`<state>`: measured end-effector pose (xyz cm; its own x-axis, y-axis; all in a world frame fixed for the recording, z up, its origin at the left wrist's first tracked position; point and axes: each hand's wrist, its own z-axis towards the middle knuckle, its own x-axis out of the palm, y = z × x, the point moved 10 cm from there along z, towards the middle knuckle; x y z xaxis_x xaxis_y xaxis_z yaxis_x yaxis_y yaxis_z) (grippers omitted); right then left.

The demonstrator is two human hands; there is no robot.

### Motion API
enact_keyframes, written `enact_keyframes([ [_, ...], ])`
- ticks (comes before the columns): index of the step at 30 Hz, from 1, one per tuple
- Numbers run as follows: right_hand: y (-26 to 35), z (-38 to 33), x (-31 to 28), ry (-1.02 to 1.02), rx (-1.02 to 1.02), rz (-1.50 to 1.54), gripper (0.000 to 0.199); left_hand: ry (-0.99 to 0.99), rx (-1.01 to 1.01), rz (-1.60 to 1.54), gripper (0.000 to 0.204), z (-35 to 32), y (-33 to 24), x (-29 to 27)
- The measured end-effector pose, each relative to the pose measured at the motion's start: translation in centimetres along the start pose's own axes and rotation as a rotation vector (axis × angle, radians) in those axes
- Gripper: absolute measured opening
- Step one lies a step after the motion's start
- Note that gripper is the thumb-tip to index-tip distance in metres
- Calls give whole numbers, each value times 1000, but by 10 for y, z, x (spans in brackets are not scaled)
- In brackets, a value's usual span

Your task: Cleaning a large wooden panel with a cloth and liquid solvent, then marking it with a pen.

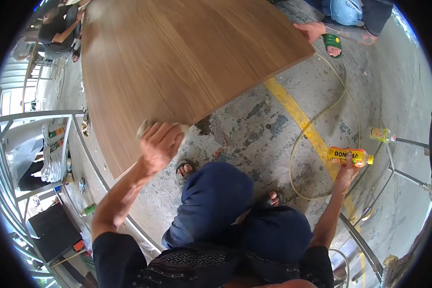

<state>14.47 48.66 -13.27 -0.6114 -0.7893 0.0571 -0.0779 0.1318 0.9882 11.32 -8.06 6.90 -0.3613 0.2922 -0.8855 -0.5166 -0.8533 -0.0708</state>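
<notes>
A large brown wood-grain board (177, 53) spreads before me from the far left to the middle. My left hand (161, 143) is closed on a beige cloth (144, 128) and rests at the board's near edge. Only the cloth's ends show around my knuckles. Off to the right, my right hand (346, 174) grips a plastic bottle (340, 154) with a yellow-and-red label and a yellow cap. The bottle lies on its side in my hand, apart from the board.
Another person's hand (310, 30) touches the board's far right corner. A clear hose (295, 177) loops over the concrete floor across a yellow stripe (285, 98). A second bottle (380, 134) is at right. Metal frames (89, 149) stand left; a person (62, 33) sits far left.
</notes>
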Motion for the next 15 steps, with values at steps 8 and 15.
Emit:
enact_keyframes([
  [8,-16,18,-1,-123,-309,-42,46,-22,184,-84,27,235,-83,169],
  [15,-39,18,-37,-167,-296,-28,58,-14,309,-24,13,131,-74,77],
])
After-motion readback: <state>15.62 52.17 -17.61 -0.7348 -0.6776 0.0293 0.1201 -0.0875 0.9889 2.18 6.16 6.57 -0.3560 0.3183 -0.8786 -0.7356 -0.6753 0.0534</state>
